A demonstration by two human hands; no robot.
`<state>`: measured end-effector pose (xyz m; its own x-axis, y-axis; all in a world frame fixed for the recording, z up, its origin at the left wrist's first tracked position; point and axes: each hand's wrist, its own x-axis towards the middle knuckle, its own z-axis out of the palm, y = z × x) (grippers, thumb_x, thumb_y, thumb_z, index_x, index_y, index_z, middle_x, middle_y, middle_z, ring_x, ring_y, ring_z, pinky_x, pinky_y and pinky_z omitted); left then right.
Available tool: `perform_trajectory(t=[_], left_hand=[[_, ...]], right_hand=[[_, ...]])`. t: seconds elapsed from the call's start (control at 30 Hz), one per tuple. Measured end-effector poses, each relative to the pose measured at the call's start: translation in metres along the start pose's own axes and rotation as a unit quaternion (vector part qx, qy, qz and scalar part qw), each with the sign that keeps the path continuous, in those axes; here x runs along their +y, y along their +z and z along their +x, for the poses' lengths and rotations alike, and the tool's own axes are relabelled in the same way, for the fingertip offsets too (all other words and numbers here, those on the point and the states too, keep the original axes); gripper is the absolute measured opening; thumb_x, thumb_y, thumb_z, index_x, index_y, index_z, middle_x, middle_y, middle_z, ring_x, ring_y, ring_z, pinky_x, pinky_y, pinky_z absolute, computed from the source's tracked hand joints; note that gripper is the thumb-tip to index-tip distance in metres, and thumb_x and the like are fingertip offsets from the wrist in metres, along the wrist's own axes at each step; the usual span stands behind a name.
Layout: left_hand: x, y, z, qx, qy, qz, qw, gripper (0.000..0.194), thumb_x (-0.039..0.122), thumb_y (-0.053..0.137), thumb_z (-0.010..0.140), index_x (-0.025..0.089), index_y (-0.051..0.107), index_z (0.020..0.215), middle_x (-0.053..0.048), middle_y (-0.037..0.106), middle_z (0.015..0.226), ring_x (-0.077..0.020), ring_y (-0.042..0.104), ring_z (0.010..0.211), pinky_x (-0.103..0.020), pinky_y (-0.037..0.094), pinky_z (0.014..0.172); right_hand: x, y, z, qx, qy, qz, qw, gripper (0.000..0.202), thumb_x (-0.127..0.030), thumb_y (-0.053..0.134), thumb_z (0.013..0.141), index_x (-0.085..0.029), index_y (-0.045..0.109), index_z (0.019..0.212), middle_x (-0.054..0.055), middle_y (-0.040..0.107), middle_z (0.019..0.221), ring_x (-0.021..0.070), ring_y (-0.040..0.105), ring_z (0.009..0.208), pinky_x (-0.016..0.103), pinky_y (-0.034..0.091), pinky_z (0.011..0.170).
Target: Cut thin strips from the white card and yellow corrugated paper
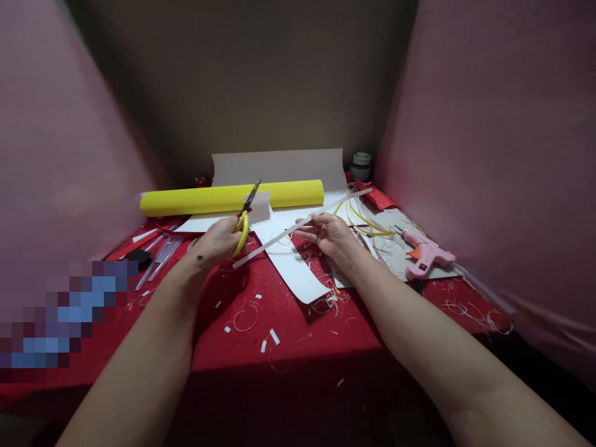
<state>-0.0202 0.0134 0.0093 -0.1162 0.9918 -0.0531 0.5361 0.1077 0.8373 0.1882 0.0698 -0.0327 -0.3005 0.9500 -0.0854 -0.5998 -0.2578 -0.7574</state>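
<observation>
In my left hand is a pair of scissors with yellow handles, its dark blades pointing up and away. A long narrow white strip slants from below the scissors up to the right. My right hand holds this strip between thumb and fingers, the other fingers loosely extended. Behind the scissor blades shows a small white paper piece; I cannot tell whether it is attached to anything. Under the strip, a white paper band runs toward me over the red cloth.
A yellow corrugated roll lies across white sheets. On the right, a pink glue gun rests on a grey board beside yellow strips. Clear sticks lie left. Paper scraps and threads litter the red cloth.
</observation>
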Motion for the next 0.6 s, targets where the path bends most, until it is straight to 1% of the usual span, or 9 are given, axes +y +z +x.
perform_trajectory(t=[0.07,0.13,0.3,0.47,0.6], left_hand=[[0.0006,0.002,-0.0011,-0.049,0.014,0.004,0.999,0.006,0.02,0.057,0.066,0.017,0.054,0.068,0.003,0.05,0.046,-0.0075,0.042,0.037,-0.02,0.029,0.036],[0.0021,0.0042,-0.0027,-0.069,0.02,0.002,0.997,0.01,0.023,0.058,0.065,0.017,0.055,0.072,0.003,0.049,0.048,-0.0071,0.042,0.038,-0.02,0.029,0.038],[0.0044,0.0081,-0.0052,-0.093,-0.002,0.041,0.995,0.011,0.023,0.061,0.059,0.018,0.054,0.065,0.005,0.047,0.046,-0.006,0.037,0.038,-0.02,0.027,0.039],[0.0041,0.0061,-0.0046,-0.08,0.02,0.072,0.994,0.013,0.025,0.061,0.057,0.018,0.052,0.063,0.006,0.046,0.048,-0.0059,0.037,0.04,-0.019,0.026,0.039],[0.0045,0.0043,-0.0046,-0.087,0.021,0.083,0.992,0.013,0.026,0.061,0.057,0.018,0.051,0.06,0.006,0.045,0.047,-0.006,0.036,0.04,-0.02,0.025,0.039]], right_hand=[[-0.0001,-0.0008,0.0012,0.001,-0.004,0.009,1.0,0.012,-0.007,0.045,0.072,-0.018,0.045,0.07,0.005,0.063,0.062,0.0194,0.064,0.065,0.042,0.053,0.072],[-0.0002,-0.0014,0.0026,0.003,-0.001,0.014,1.0,0.012,-0.006,0.043,0.073,-0.018,0.045,0.072,0.005,0.063,0.061,0.019,0.064,0.064,0.041,0.054,0.072],[0.0001,-0.0028,0.0059,0.016,-0.011,0.014,1.0,0.012,-0.006,0.041,0.077,-0.017,0.044,0.074,0.007,0.064,0.063,0.0177,0.064,0.065,0.039,0.054,0.073],[0.0001,-0.004,0.0064,0.008,-0.031,0.023,0.999,0.012,-0.005,0.042,0.078,-0.016,0.045,0.073,0.007,0.064,0.063,0.0175,0.064,0.063,0.038,0.055,0.071],[0.0021,-0.0055,0.0074,0.027,-0.056,0.044,0.997,0.013,-0.005,0.043,0.078,-0.015,0.047,0.071,0.005,0.062,0.062,0.0165,0.064,0.065,0.039,0.054,0.073]])
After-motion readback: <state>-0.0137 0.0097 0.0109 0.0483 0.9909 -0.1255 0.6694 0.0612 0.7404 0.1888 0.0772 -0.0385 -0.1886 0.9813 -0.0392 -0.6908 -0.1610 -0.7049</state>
